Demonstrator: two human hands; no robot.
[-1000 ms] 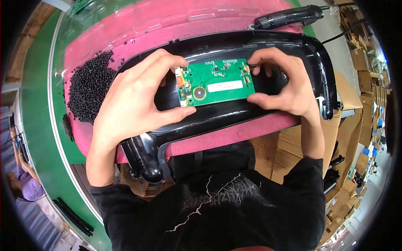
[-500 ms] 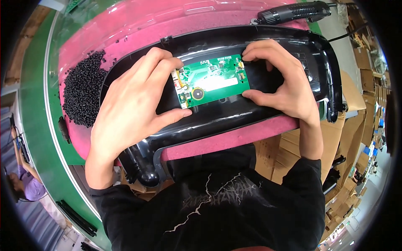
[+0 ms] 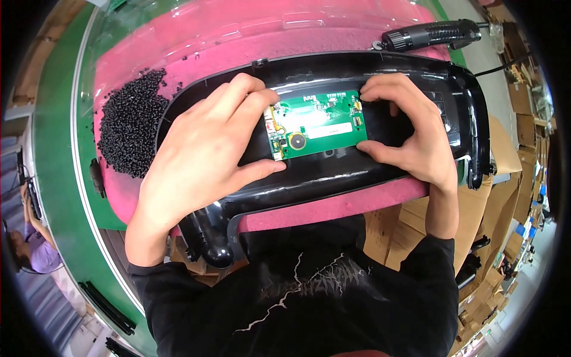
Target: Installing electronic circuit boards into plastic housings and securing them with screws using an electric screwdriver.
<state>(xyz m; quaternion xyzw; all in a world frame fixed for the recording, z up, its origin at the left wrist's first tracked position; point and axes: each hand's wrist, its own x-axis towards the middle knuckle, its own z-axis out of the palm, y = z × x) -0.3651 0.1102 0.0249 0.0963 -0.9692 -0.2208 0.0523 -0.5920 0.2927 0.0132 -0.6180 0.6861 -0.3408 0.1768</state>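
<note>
Both of my hands grip a green circuit board point(image 3: 327, 119) by its corners, with its component side facing up. My left hand point(image 3: 205, 140) pinches the left edge, near white connectors and a round buzzer point(image 3: 297, 141). On the right edge, my right hand point(image 3: 413, 128) has its thumb at the lower corner and its fingers at the upper one. Beneath the board lies a long, glossy black plastic housing point(image 3: 309, 178), hollow side up, with a rounded arm at its lower left. Whether the board touches the housing I cannot tell.
A heap of small black screws or similar bits point(image 3: 131, 125) lies left of the housing on the pink mat point(image 3: 297, 212). A black corded electric screwdriver point(image 3: 431, 35) rests at the far right. Cardboard point(image 3: 410, 232) stands at the near right. Another person point(image 3: 41, 250) is at far left.
In the picture, the hands, board, housing and mat have all shifted slightly right and down together, as the view moved. My grip on the board looks the same.
</note>
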